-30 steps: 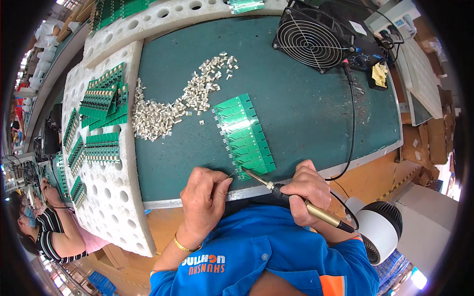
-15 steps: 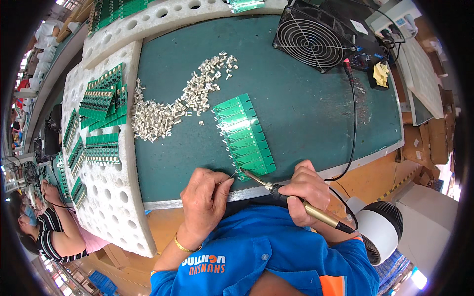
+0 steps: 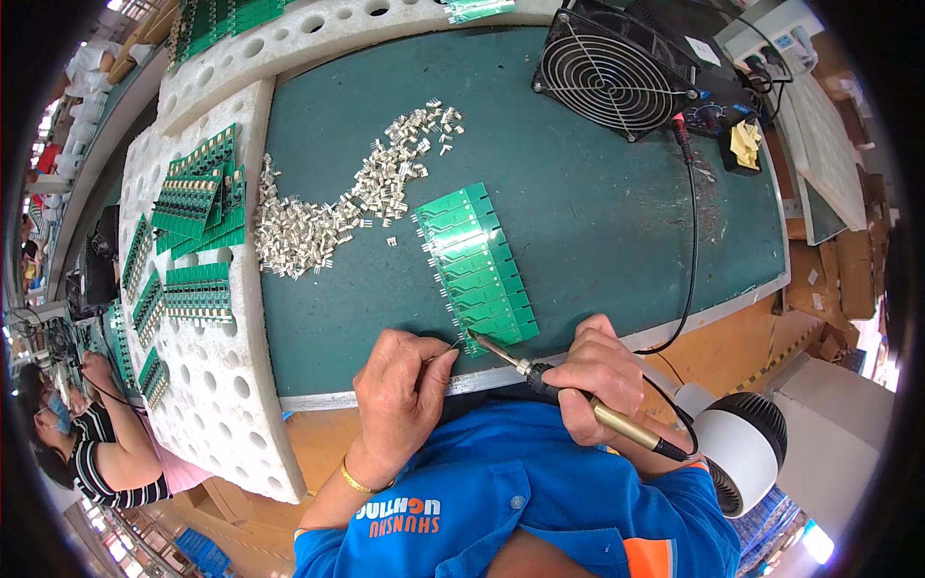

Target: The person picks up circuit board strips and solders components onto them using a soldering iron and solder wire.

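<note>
A green circuit board panel [image 3: 474, 265] lies on the teal table mat, with small pins along its left edge. My right hand [image 3: 599, 371] is closed round a soldering iron [image 3: 612, 416] with a black and gold handle. Its tip meets the near left corner of the panel. Beside that corner my left hand [image 3: 403, 385] pinches a thin solder wire [image 3: 455, 344], its end close to the iron's tip. Left of the panel is a heap of small white pin connectors [image 3: 308, 229], trailing off to the far side.
Stacked green boards [image 3: 198, 207] rest on a white foam slab [image 3: 212, 385] at left. A black fan [image 3: 617, 82] and the iron's station [image 3: 711, 116] stand at the far right. The iron's cord [image 3: 692, 250] loops over the table's right side. Another person [image 3: 116, 448] sits at far left.
My hands, the iron and the panel stay almost in place. The person at far left has shifted slightly.
</note>
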`<state>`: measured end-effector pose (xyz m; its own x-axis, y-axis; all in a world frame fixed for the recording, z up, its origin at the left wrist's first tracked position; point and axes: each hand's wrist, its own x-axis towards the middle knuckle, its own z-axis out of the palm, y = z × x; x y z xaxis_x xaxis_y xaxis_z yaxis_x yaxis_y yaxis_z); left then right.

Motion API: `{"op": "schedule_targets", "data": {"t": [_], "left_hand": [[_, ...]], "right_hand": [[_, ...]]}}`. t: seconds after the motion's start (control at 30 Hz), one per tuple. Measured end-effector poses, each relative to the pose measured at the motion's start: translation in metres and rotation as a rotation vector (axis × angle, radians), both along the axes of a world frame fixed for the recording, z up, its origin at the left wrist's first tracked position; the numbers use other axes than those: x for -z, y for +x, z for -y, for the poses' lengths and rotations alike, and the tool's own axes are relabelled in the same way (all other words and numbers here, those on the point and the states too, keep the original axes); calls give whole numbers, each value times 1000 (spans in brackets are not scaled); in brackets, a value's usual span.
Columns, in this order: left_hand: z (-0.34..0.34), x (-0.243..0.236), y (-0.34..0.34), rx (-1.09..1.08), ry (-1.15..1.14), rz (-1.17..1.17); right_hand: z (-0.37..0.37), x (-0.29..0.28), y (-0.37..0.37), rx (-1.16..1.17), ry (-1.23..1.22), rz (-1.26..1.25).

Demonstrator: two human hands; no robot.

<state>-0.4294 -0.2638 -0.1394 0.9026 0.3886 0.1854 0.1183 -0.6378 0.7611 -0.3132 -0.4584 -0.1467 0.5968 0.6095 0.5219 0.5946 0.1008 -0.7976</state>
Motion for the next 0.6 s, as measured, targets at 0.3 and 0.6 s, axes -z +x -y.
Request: {"op": "schedule_targets", "data": {"t": [0.3,0.6], "left_hand": [[1,1,1,-7,7,4],[0,3,1,10,5,39]], "right_hand": [[0,0,0,-3,3,8],[1,1,0,-13,22,11]]}}
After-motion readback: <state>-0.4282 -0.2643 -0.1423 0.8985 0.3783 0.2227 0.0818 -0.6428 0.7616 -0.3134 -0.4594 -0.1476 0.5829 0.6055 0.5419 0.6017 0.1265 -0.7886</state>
